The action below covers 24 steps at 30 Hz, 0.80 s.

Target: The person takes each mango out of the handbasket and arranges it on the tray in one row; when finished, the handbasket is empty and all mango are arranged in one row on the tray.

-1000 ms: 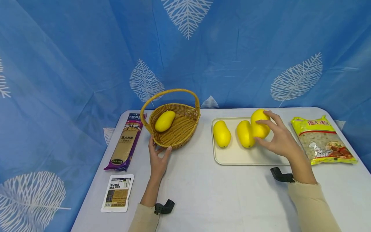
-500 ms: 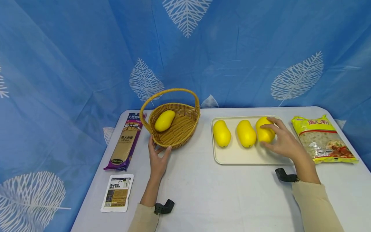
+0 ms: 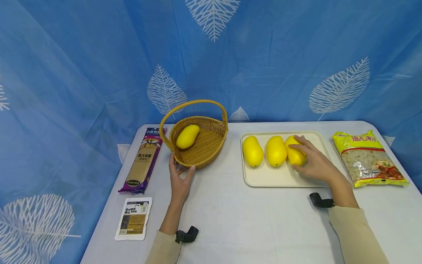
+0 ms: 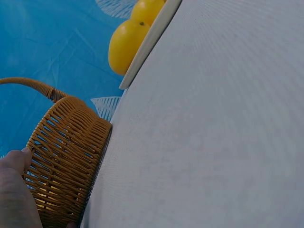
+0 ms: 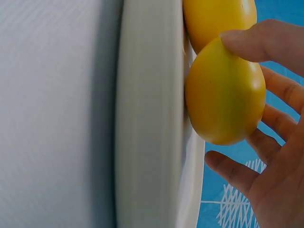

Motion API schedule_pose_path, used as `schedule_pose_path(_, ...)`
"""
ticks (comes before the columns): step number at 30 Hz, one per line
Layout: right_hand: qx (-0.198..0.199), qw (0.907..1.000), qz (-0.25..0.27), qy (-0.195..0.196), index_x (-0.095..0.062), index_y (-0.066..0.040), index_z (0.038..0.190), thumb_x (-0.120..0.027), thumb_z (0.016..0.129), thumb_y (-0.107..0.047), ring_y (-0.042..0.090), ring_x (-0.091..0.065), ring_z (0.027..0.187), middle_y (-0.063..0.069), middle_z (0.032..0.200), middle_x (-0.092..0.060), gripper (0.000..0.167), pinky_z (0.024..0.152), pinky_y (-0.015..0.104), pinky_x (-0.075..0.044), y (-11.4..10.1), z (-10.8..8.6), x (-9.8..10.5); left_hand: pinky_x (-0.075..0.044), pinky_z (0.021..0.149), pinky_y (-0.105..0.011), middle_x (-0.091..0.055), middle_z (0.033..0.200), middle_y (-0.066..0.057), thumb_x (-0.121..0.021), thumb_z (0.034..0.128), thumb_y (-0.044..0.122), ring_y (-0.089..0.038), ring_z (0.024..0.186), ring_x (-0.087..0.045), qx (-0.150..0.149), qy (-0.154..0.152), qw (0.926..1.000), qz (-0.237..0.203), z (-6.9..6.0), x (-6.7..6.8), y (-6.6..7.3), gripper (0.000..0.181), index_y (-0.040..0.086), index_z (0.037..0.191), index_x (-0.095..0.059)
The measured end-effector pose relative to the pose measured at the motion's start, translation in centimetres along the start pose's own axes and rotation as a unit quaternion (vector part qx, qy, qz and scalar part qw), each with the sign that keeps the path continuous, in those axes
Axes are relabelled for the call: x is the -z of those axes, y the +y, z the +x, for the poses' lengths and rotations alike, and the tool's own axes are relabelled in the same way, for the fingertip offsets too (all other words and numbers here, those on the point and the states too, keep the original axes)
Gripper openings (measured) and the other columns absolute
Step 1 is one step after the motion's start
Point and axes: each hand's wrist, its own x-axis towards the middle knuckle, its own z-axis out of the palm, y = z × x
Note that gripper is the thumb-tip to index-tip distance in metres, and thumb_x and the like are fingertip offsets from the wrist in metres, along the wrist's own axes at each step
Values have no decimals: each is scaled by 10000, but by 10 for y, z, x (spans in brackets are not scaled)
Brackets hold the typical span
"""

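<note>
My left hand (image 3: pixel 180 183) holds the near edge of a wicker basket (image 3: pixel 211 154), its thumb against the woven wall in the left wrist view. Inside the basket, at the left, lies a yellow mango (image 3: pixel 188 136). On a cream tray (image 3: pixel 263 179) to the right are three more: a left mango (image 3: pixel 252 151), a middle mango (image 3: pixel 276 151) and a right mango (image 3: pixel 295 151). The right mango is in the grip of my right hand (image 3: pixel 314 163), thumb on one side and fingers on the other. In the right wrist view this mango (image 5: pixel 225 92) touches the one beside it.
A purple pack of spaghetti (image 3: pixel 143 161) lies left of the basket, with a small white packet (image 3: pixel 133 219) nearer the front. Right of the tray is a yellow bag of pasta (image 3: pixel 369 159). A blue leaf-patterned curtain (image 3: pixel 263 73) hangs behind the white table (image 3: pixel 237 220).
The right mango came down onto the tray in my right hand, then shifted left against the middle mango, which moved slightly left. My left hand and the basket stayed put.
</note>
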Motion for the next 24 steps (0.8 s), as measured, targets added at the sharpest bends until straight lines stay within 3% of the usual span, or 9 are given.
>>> schedule_pose_path(11,-26,10000,-73,20,-494,-57,1388,-804,744,-29,407,-139,1493,172,1594,-234,715,1084,691,-267,-3,0,1,-393,1060,-572,-176,1572,-250,-671,916,95,-442,1353,-338,-146,-19,9998,-145,1,0,-2,889,47,1566,-66)
schedule_pose_path(24,-121,9994,-303,95,-497,-89,1396,-819,764,-99,392,-116,1503,163,1605,-229,710,1077,718,-252,-17,4,10,-391,1055,-587,-183,1563,-260,-669,917,97,-452,1338,-350,-149,-24,9997,-204,1,0,-1,884,36,1564,-69)
